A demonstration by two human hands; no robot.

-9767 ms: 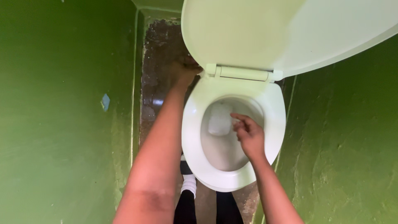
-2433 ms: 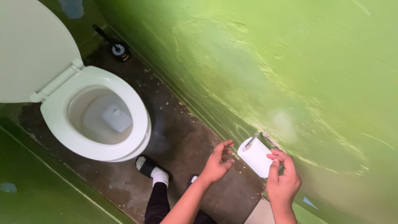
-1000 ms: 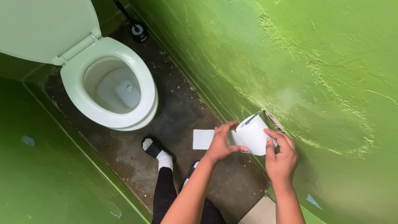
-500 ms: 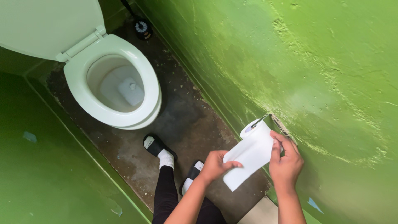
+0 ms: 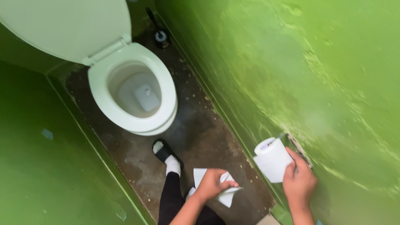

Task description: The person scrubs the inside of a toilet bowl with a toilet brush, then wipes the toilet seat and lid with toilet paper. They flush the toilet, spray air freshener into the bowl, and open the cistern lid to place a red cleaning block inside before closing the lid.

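The toilet [image 5: 133,98] stands on the floor [image 5: 208,137] at upper left, its lid [image 5: 66,25] raised behind the bowl. A brush [image 5: 160,35] stands just right of it by the wall [image 5: 312,62]. The roll [image 5: 273,160] hangs on that wall at lower right, the right hand [image 5: 299,183] touching it. Left of the roll, the left hand [image 5: 210,185] holds a sheet [image 5: 225,196] above the floor, beside a foot [image 5: 164,152].
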